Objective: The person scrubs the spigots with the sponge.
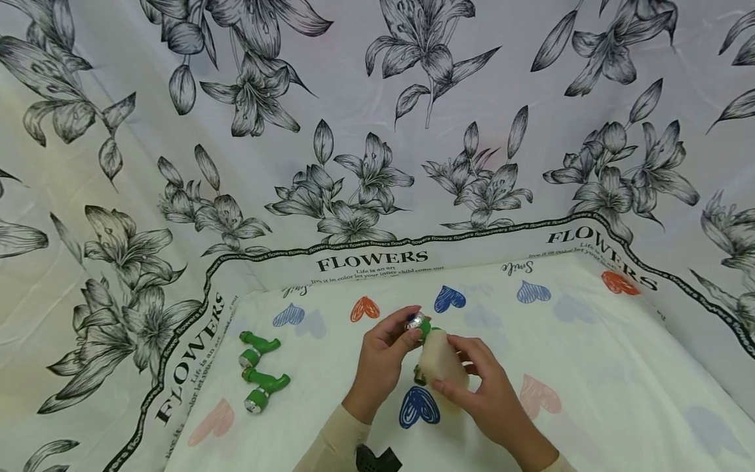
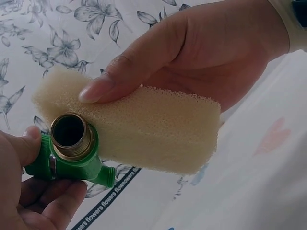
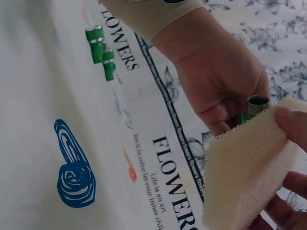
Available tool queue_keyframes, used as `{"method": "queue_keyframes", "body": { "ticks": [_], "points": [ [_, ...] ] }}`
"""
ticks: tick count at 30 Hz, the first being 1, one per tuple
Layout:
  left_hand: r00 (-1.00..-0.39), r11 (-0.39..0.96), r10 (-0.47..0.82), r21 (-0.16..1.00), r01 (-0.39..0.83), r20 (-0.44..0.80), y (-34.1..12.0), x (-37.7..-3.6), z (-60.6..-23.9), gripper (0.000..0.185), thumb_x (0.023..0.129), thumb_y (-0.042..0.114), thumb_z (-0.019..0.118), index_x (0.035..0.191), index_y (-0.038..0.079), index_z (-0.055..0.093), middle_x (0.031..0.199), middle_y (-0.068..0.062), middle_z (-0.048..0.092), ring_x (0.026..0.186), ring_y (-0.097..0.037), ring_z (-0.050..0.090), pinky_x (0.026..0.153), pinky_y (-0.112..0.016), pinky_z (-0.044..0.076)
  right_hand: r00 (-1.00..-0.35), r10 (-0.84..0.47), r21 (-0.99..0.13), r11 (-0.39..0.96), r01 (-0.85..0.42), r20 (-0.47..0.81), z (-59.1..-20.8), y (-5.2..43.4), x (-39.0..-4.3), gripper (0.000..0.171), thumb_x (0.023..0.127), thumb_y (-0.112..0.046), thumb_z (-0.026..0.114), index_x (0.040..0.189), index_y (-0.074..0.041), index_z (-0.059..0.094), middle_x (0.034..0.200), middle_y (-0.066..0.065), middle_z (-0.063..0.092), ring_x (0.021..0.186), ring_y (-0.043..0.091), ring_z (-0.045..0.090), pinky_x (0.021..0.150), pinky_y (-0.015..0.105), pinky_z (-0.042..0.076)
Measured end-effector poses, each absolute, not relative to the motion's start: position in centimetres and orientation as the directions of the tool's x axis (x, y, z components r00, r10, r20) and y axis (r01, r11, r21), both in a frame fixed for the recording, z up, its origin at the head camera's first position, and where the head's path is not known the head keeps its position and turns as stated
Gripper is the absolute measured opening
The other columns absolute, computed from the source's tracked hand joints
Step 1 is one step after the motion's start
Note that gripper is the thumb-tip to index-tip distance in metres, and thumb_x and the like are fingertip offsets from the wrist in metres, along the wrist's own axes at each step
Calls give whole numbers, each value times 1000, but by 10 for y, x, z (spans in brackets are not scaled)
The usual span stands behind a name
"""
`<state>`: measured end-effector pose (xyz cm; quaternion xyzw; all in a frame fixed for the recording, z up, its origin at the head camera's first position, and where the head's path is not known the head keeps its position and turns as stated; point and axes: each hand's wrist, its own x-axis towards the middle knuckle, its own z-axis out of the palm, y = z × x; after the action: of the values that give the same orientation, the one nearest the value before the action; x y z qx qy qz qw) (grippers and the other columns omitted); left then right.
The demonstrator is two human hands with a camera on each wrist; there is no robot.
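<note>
My left hand (image 1: 380, 357) pinches a green tap (image 2: 81, 165) with a brass threaded inlet and a silvery end cap. In the left wrist view that threaded mouth faces the camera. A cream-coloured block of porous sponge (image 1: 441, 360) is gripped by my right hand (image 1: 492, 390), thumb on one face and fingers behind. The sponge (image 3: 249, 167) lies right against the tap's side and hides much of its body in the head and right wrist views. Both hands are close together above the bed-like white cloth.
Two more green taps (image 1: 263, 388) lie side by side on the left of the white cloth (image 1: 330, 419), which is printed with hearts. Behind and at both sides rises a curtain (image 1: 377, 177) patterned with black flowers. A dark object (image 1: 377, 459) shows by the left sleeve.
</note>
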<state>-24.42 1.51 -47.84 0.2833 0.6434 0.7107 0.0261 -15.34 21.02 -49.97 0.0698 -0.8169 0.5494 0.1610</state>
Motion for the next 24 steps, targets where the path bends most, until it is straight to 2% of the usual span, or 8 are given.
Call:
{"method": "queue_keyframes", "body": {
  "ticks": [9,13,24],
  "points": [
    [-810,-183,452,928,325,374,16,-238,-476,36,110,10,67,146,8,67,133,-13,74,119,-31,72,99,-43,61,-928,158,-860,452,-236,338,-506,224,-162,65,97,-29,87,153,-10,58,136,6,62,115,22,62,93,42,60],
    [-799,-187,462,923,336,384,17,-236,-474,36,110,9,66,146,6,66,133,-14,73,118,-30,72,98,-42,61,-932,188,-870,451,-199,311,-507,228,-163,66,98,-32,85,153,-9,58,138,7,61,117,24,62,94,40,60],
    [-840,-139,394,927,348,374,19,-243,-478,35,110,12,67,146,11,67,133,-13,72,119,-29,71,99,-41,61,-961,53,-918,312,-244,273,-502,207,-149,61,97,-32,86,151,-21,61,135,-2,61,116,22,60,95,36,58]
  ]
}}
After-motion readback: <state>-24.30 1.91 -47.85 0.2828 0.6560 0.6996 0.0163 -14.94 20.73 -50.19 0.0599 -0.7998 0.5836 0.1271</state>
